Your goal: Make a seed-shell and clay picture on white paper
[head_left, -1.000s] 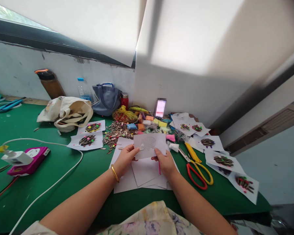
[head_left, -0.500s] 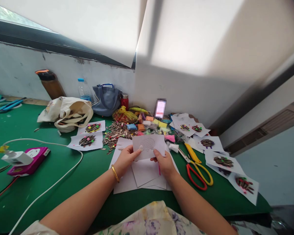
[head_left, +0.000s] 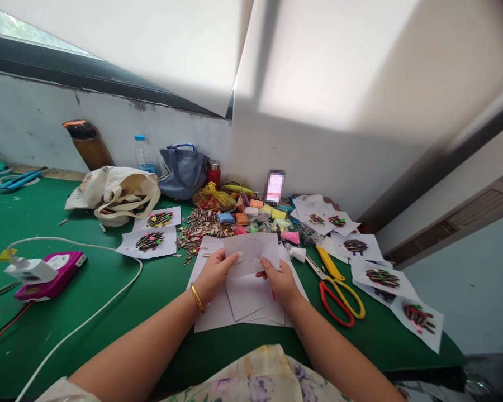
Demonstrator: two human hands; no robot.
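Between my two hands is a small white paper card (head_left: 251, 268) with a rounded, dotted outline drawn on it, like a hedgehog. My left hand (head_left: 213, 273) pinches its left edge, thumb on top. At the lower right of the card my right hand (head_left: 280, 279) grips it, thumb over the front. Something pink, partly hidden, shows by the right hand's fingers. Beneath the card lie white paper sheets (head_left: 245, 301) on the green table. A heap of sunflower seeds (head_left: 203, 226) lies beyond the left hand.
Right of the papers lie scissors (head_left: 339, 296) and a yellow utility knife (head_left: 330, 262). Seed-covered hedgehog pictures (head_left: 381, 277) line the right edge; others (head_left: 150, 241) lie left. Clay packets (head_left: 241, 218), a phone (head_left: 275, 186) and bags (head_left: 183, 173) stand behind. A pink power strip (head_left: 50, 273) trails a white cable.
The card has shifted slightly left and a little down in my hands. Both hands keep their hold on it.
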